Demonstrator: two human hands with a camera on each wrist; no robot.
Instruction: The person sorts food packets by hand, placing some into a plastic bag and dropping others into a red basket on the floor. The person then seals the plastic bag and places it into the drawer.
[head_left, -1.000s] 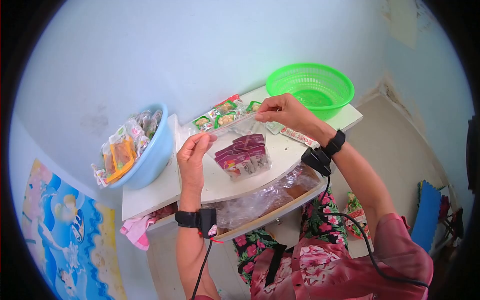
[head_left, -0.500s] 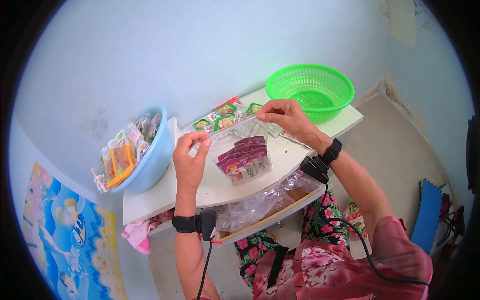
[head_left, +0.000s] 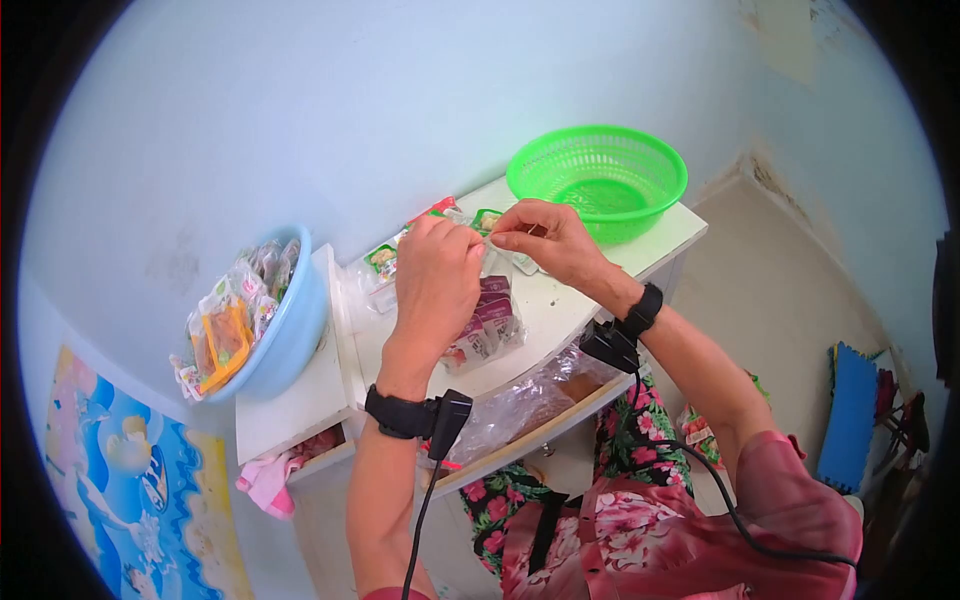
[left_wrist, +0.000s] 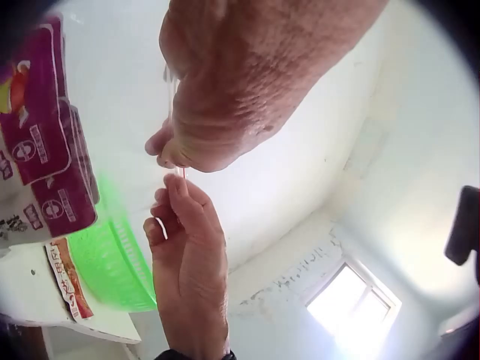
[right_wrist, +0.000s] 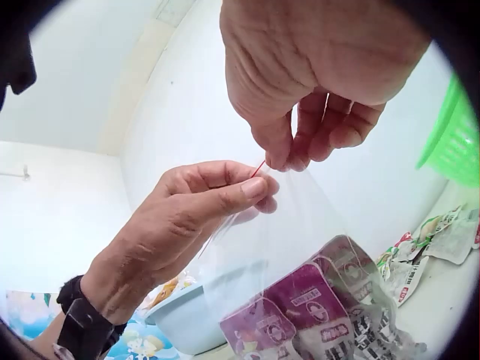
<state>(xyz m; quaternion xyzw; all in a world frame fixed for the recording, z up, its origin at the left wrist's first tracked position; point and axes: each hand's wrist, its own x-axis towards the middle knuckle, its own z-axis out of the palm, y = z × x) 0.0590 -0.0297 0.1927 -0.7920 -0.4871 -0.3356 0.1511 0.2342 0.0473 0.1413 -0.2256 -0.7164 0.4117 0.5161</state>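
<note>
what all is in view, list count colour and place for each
table: one, white, head view centre
drawer: one, pale brown edge, open at table front
clear bag: one, colourless, over table
purple packets: several, purple and white, inside clear bag
green basket: one, green, table's right end
blue basin: one, light blue, table's left end
mixed packets: several, multicoloured, in blue basin
green-edged packets: several, green and white, table's back edge
pink cloth: one, pink, hanging at table's left
cartoon picture: one, mostly blue, lower left
blue panel: one, blue, far right
wrist straps: two, black, one per wrist
left grip: one, bare, pinching clear bag
right grip: one, bare, pinching clear bag
</note>
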